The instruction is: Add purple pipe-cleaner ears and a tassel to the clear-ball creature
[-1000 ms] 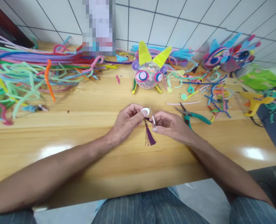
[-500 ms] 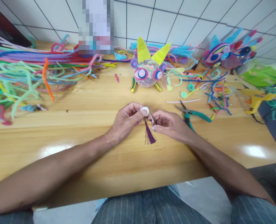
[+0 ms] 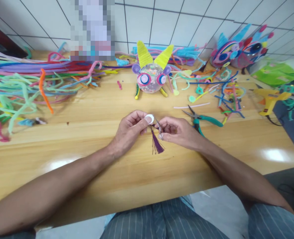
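My left hand [image 3: 128, 132] pinches a small white round disc [image 3: 149, 119] between thumb and fingers, above the tabletop. Just below the disc hangs a dark purple tassel [image 3: 157, 145]; how it is fastened is hidden by the fingers. In my right hand [image 3: 180, 132], thumb and fingers close on a thin silvery metal piece [image 3: 159, 126], whose upper end reaches close to the disc's right edge. Whether it touches the disc I cannot tell. Beyond my right wrist lie green-handled needle-nose pliers [image 3: 199, 118], jaws apart.
A clear ball figure [image 3: 150, 78] with yellow ears stands ahead. Pipe cleaners [image 3: 25, 89] pile up on the left. More pipe cleaner scraps [image 3: 230, 96], a yellow glue gun [image 3: 269, 99] and a green container [image 3: 273, 73] are at right. Similar decorated figures [image 3: 223, 54] stand behind.
The view has shifted slightly, so the scene sits a bit further left. Both hands keep their grips, and the white disc shows a little more of its face.
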The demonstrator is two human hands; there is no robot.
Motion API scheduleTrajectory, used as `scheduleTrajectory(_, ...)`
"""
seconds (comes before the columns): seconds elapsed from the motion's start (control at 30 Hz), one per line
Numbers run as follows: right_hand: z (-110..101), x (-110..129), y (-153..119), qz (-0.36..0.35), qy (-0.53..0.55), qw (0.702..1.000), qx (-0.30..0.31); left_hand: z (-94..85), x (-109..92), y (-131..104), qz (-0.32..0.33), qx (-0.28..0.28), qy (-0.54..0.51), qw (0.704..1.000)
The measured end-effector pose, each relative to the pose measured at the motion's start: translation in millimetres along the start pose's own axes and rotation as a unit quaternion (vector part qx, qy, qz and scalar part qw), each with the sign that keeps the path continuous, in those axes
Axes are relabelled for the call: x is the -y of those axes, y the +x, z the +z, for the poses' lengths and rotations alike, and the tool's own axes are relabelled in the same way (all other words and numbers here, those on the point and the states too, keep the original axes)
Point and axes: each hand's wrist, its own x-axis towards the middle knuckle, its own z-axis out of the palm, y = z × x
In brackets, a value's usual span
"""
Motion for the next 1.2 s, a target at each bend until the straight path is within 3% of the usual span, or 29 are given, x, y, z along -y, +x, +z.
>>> scheduleTrajectory(0.33, -0.2, -1.3, 0.3, -0.006, -0.043, 0.999, -0.001, 3.5, -4.2, -0.2, -0.011, -0.008, -0.009, 1.000)
scheduleTrajectory(0.8, -1.1, -2.2, 1.1, 0.011, 0.044, 0.999, 0.019, 2.2, -4.4, -0.1, -0.009, 0.001, 0.000, 1.000)
scheduleTrajectory(1.2, -2.8, -4.4, 2.4, 0.009, 0.049, 0.998, 0.023, 0.8, -1.3, 0.1, -0.003, 0.006, 0.008, 1.000)
